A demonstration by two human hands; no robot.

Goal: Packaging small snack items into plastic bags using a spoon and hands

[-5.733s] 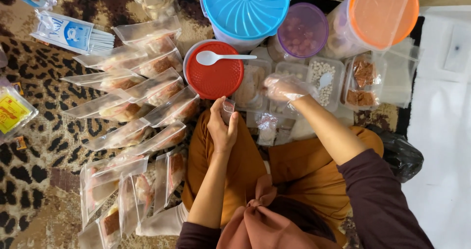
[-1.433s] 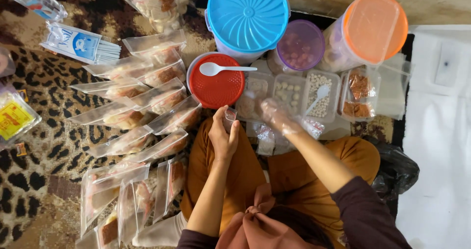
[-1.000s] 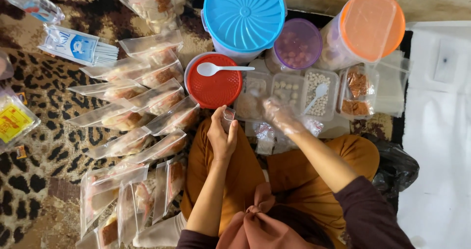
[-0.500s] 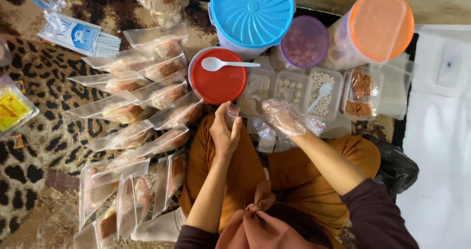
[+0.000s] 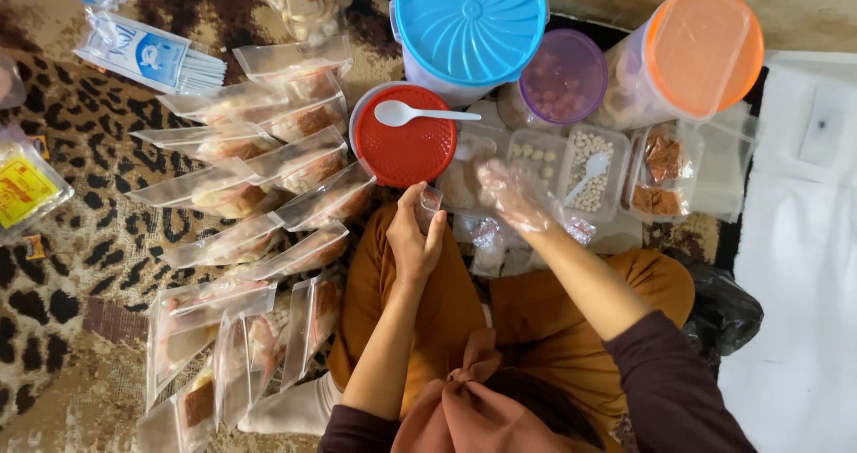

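Taking the red lid (image 5: pixel 406 147) with the white spoon (image 5: pixel 418 113) lying across it as the marker, the floor spreads out like this. Far to the left of the lid, at the edge of the leopard-print rug (image 5: pixel 85 239), lies a yellow packet (image 5: pixel 24 188); above it, toward the top left, sits a bundle of clear bags with a blue label (image 5: pixel 147 56). Between those and the lid, a fan of filled clear pouches (image 5: pixel 268 163) overlaps in rows, running down to the lower left of the lid beside the person's knee.

Just below the lid, the left hand (image 5: pixel 413 239) is curled around a small clear pouch (image 5: pixel 429 205), thumb on one side and fingers on the other, holding it upright over the orange trousers (image 5: pixel 536 315). Just to the right of the lid, the right hand (image 5: pixel 513 194), inside a thin clear plastic glove, hangs with fingers loosely bent over the clear trays; whether it pinches anything I cannot tell.

Right of the lid stand those compartment trays (image 5: pixel 571 172), one holding pale round pieces and a small white scoop (image 5: pixel 589 169), the farthest holding brownish bits (image 5: pixel 661 176). Above the lid and slightly right is a big tub with a blue lid (image 5: pixel 470 20); further right a smaller container with a purple lid (image 5: pixel 562 78), then a tall jar with an orange lid (image 5: pixel 701 51). At the far right lies a white cloth (image 5: pixel 799 239).
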